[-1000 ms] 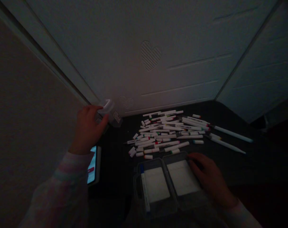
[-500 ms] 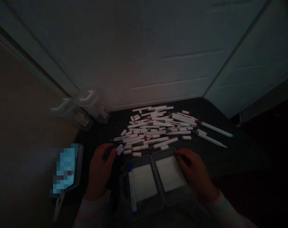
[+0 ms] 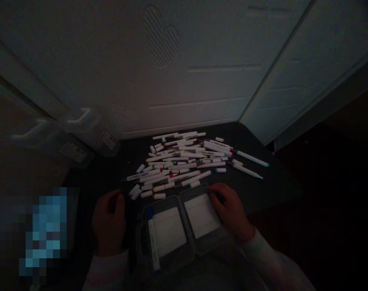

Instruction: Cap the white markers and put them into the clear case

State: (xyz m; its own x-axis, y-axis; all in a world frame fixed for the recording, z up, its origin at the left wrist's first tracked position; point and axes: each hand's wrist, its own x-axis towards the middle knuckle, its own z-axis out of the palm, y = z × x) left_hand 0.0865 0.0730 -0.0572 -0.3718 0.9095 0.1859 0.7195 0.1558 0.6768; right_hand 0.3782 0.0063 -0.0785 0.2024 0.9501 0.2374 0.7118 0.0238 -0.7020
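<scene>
A heap of several white markers [image 3: 184, 161] with coloured caps lies on a dark table [image 3: 271, 182]. In front of it an open clear plastic case [image 3: 180, 226] shows two white-lined halves, with one blue-capped marker [image 3: 152, 238] in its left half. My left hand [image 3: 108, 222] rests on the table left of the case, fingers loosely curled, nothing seen in it. My right hand [image 3: 230, 210] lies on the right edge of the case, fingers bent over its rim. The scene is very dim.
Two clear plastic containers [image 3: 93, 129] with labels stand at the back left by the wall. A lit screen [image 3: 44, 230], blurred out, lies at the near left. White panelled walls with heart shapes close off the back. The table edge falls away on the right.
My left hand let go of the clear container at the back left and came down beside the case. The view has shifted down and to the right.
</scene>
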